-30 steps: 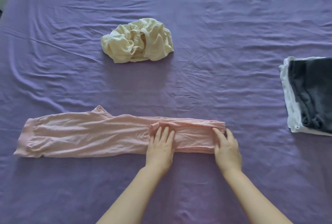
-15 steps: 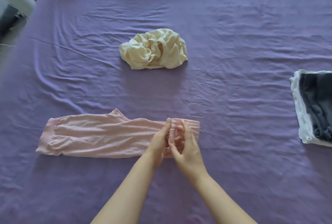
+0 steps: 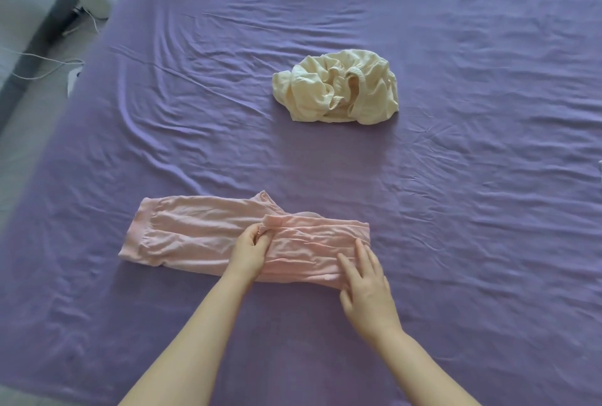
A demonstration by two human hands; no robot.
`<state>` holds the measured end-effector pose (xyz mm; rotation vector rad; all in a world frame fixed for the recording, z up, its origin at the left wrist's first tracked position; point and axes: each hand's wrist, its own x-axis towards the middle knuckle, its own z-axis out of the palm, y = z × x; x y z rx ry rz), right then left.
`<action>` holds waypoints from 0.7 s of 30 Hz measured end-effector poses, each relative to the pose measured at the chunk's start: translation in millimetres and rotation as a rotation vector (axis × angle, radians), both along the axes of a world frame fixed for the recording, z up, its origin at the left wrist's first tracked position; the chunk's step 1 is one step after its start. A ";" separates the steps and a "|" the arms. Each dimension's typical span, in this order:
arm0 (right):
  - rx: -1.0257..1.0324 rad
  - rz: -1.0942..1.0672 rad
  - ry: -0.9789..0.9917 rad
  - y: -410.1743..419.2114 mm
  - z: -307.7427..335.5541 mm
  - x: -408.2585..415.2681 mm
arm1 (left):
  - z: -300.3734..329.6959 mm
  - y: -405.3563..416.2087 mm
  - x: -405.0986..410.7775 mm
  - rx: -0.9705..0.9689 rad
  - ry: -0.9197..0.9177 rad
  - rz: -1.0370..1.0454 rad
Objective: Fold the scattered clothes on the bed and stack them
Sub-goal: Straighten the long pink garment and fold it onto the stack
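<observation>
Item 1: pale pink, soft jersey trousers (image 3: 228, 239), folded lengthwise into a long band. They lie on the near half of the purple-sheeted bed (image 3: 456, 177), long axis left to right across you, cuffed end to the left. The right-hand portion is already doubled over onto the band, so that end is thicker.

Item 2: your left hand (image 3: 250, 249). It sits at the middle of the band, fingers (image 3: 260, 233) curled and pinching the free edge of the doubled layer.

Item 3: your right hand (image 3: 365, 288). It lies at the folded right end, fingers straight and spread, pressing flat on the cloth and holding nothing.

Item 4: cream-yellow crumpled garment (image 3: 338, 91), not yet folded, well apart from the trousers, farther up the bed and slightly right.

Governing relation: the unfolded length runs leftward from your left hand, so that hand is nearer the remaining work. By my reading, the next fold carries the doubled part along that axis toward the cuffed end, or brings that end in.

Room: open sheet lies on every side of the band. The bed's left edge is near the cuffed end, with floor and a white cable (image 3: 42, 66) beyond. The wrinkled sheet may drag soft fabric out of line.

Status: one garment partly folded, one untouched; no stack is clearly in view.
</observation>
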<state>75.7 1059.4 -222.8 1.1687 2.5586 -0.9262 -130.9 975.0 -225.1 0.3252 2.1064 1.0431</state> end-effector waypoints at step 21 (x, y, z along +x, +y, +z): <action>0.100 0.102 -0.117 -8.3 -31.6 -24.9 | -7.5 -12.5 2.3 -0.253 0.795 -0.176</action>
